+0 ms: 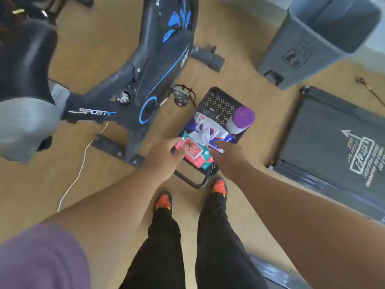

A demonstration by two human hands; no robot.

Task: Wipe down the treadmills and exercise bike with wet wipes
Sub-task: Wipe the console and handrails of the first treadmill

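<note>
A black perforated basket (pixel 216 99) sits on the floor in front of my feet. Inside lie a red wet-wipe pack (pixel 194 152), a blue-and-white wipe pack (pixel 205 129) with a white wipe sticking out, and a purple-lidded canister (pixel 241 119). My left hand (pixel 164 157) grips the near edge of the red pack, thumb on its lid. My right hand (pixel 231 157) reaches into the basket beside it, fingers at the blue pack's near end; whether they grip anything is hidden. The black and blue exercise bike (pixel 143 80) stands to the left. A treadmill belt (pixel 333 147) lies to the right.
A grey bin (pixel 316 38) stands at the upper right on the wooden floor. A white cable (pixel 79 170) runs across the floor beside the bike's rear stabiliser. The bike pedal (pixel 183 97) hangs close to the basket's far left corner. Another machine's edge (pixel 277 274) shows at the bottom.
</note>
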